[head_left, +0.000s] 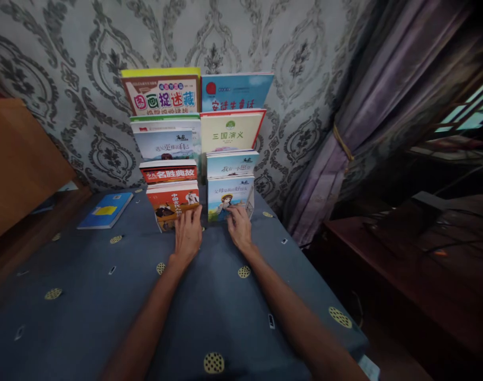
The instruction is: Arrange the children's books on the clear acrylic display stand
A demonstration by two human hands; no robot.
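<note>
Two columns of upright books stand in stepped rows against the wall. My left hand (189, 233) rests its outstretched fingers on the lower cover of the front red-orange book (167, 198) in the left column. The fingers of my right hand (239, 226), loosely bent and apart, touch the front light-blue book (219, 190) in the right column, which has a figure in a yellow hat on its cover. Behind these stand a red book (172, 173), a blue-grey book (165, 144), a pale book with a red edge (229, 132) and taller books at the back. Neither hand grips a book.
A dark blue patterned cloth (146, 317) covers the table. A blue book with a yellow patch (106, 210) lies flat at the left. An orange-brown board (23, 164) stands further left. At the right are a tied purple curtain (336, 143) and a dark red cabinet (384, 264) with cables.
</note>
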